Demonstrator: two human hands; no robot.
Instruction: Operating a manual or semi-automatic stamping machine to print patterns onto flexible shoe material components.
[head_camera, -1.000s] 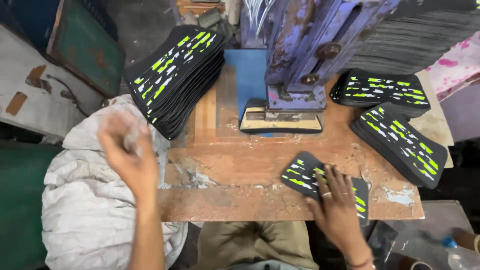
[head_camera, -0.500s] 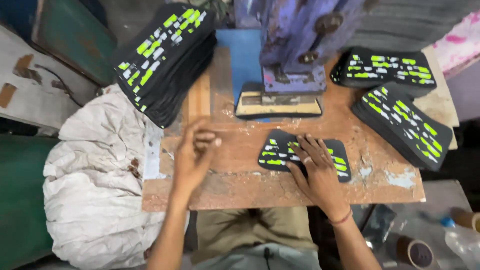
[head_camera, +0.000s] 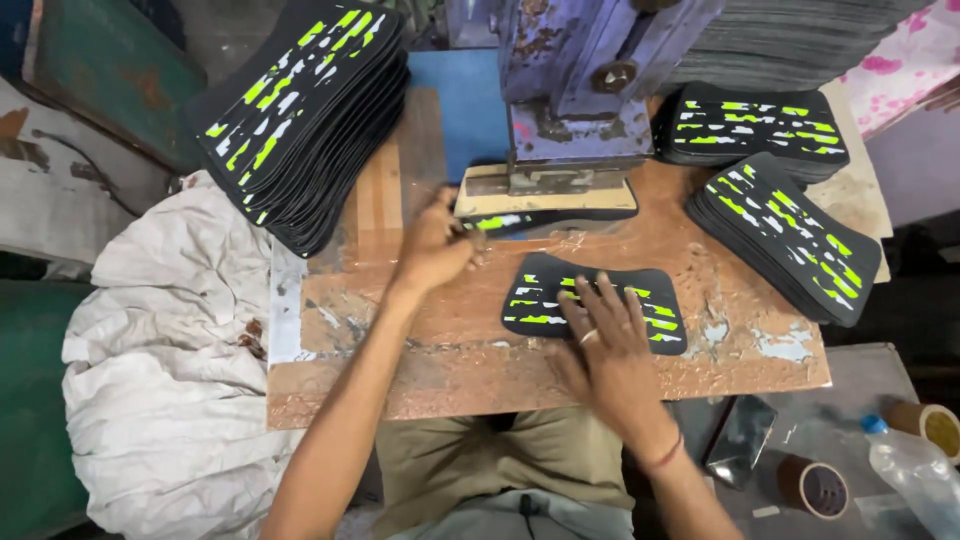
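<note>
My right hand (head_camera: 608, 345) lies flat, fingers spread, on a black curved sheet with green and white marks (head_camera: 560, 295) lying on the worn brown table (head_camera: 700, 250). My left hand (head_camera: 432, 245) reaches to the edge of another patterned piece (head_camera: 500, 222) that sits under the plate of the purple press (head_camera: 575, 95); its fingers pinch at that piece's left end. The press's flat die plate (head_camera: 545, 195) covers most of that piece.
A tall fanned pile of patterned sheets (head_camera: 300, 110) stands at the back left. Two more piles (head_camera: 755, 125) (head_camera: 790, 235) lie at the right. White cloth (head_camera: 160, 350) hangs off the left side. A bottle (head_camera: 915, 475) and tape rolls (head_camera: 815, 487) are lower right.
My left hand moved from the left cloth across the table up to the piece under the press. My right hand slid its sheet toward the table's middle.
</note>
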